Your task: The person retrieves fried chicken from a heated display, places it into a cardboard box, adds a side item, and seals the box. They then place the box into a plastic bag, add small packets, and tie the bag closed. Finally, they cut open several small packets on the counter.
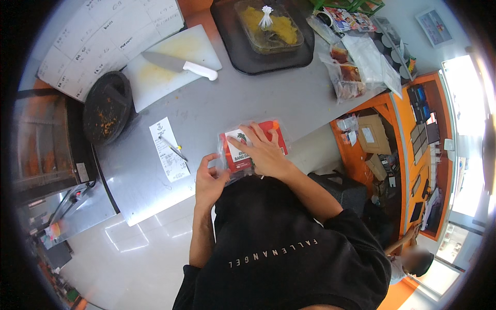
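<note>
A red and white printed packet (235, 158) lies inside a clear plastic bag (285, 130) at the front edge of the grey metal table. My right hand (267, 153) is spread over the top of the packet and holds it down. At the bag's left edge is my left hand (211, 176), its fingers and thumb curved about the plastic. Blur there hides whether they pinch it. To the left, a printed paper receipt (176, 164) lies on the table with a pen (173, 149) across it.
Farther back, a white-handled knife (199, 70) rests on a white cutting board (174, 89). A black lid (106, 112) leans near it. A black tray (248, 69) bears a clear container (285, 48) of yellow food. Bagged food (350, 75) lies right. Another person (397, 267) is at lower right.
</note>
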Available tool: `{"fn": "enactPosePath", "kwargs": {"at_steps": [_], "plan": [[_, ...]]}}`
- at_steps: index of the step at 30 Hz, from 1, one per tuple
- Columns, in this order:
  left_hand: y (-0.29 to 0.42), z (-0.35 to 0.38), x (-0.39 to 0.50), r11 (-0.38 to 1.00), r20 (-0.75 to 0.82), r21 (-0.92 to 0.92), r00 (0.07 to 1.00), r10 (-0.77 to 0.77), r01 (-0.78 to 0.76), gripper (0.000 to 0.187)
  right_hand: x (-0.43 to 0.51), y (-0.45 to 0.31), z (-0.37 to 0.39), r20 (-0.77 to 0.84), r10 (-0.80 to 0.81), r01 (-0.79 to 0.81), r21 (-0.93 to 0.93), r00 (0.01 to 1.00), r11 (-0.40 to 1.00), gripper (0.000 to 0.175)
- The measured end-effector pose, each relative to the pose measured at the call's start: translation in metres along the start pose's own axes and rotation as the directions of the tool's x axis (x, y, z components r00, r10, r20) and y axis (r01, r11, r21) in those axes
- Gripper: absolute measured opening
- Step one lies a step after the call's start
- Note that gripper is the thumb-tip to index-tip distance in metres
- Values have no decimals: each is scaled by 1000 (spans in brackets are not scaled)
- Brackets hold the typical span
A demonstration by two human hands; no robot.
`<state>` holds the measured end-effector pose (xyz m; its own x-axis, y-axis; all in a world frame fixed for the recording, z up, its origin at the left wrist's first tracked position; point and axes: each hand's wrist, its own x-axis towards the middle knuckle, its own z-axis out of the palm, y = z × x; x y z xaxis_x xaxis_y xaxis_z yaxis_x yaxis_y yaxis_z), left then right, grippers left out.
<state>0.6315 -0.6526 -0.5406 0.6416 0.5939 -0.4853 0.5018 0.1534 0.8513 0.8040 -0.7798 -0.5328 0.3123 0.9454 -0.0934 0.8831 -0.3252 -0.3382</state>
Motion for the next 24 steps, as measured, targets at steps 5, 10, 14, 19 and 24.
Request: {"fn": "enactPosePath", "kwargs": {"at_steps": [5,10,14,19,24], "plan": [[-17,-13,-6,987,-98,113,987,127,-115,17,-28,43,-18,-108,65,-29,303,992,952,81],[7,-5,-20,880,78,-469,989,128,-77,10,-75,117,49,76,530,-372,795,844,479,25],[19,-9,-10,798,3,-601,999,54,-42,9,-65,102,10,79,543,-186,972,836,145,17],[50,-28,-8,755,-55,-650,997,59,-81,11,-37,45,-101,-18,506,-61,988,862,140,15],[77,-31,-18,802,-97,-551,972,212,-230,14,-21,17,-140,-232,436,-120,757,870,643,14]]}}
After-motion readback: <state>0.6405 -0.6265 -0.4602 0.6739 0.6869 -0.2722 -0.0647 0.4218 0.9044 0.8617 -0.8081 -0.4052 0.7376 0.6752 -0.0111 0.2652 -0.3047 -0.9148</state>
